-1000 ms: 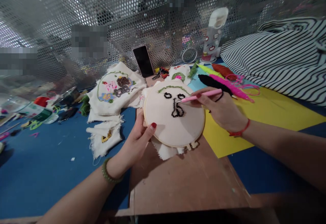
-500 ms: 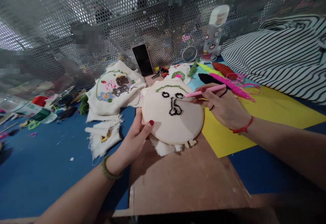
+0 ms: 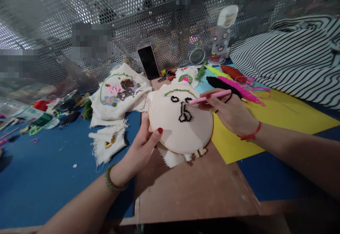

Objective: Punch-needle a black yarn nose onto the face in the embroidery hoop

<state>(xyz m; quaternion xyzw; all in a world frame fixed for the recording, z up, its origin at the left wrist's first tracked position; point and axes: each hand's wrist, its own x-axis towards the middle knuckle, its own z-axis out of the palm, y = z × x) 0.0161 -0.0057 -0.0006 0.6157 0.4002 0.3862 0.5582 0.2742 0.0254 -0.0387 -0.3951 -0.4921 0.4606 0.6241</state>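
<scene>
My left hand (image 3: 145, 143) grips the lower left rim of a round embroidery hoop (image 3: 170, 145), thumb on top and fingers hidden beneath. White cloth (image 3: 195, 134) is stretched in it, with black looped yarn outlines and a green arc near the top. Between the fingers of my right hand (image 3: 225, 110) is a pink punch needle (image 3: 211, 96), slanting down to the left. Its metal tip meets the cloth, or nearly so, at the top of the long black outline. A dark strand of yarn runs by the right-hand fingers.
Embroidered white cloths (image 3: 120, 92) lie to the left, beyond a small frayed piece (image 3: 108, 141). A phone (image 3: 148, 62) leans at the back against perforated metal mesh (image 3: 119, 32). Yarn bundles (image 3: 239, 88), yellow paper (image 3: 287, 117), a bottle (image 3: 223, 35) and a striped bag (image 3: 289, 56) occupy the right.
The hoop has shifted slightly right and down with my left hand. My right hand has moved a little left and down, and the needle tip sits near the top of the long black outline.
</scene>
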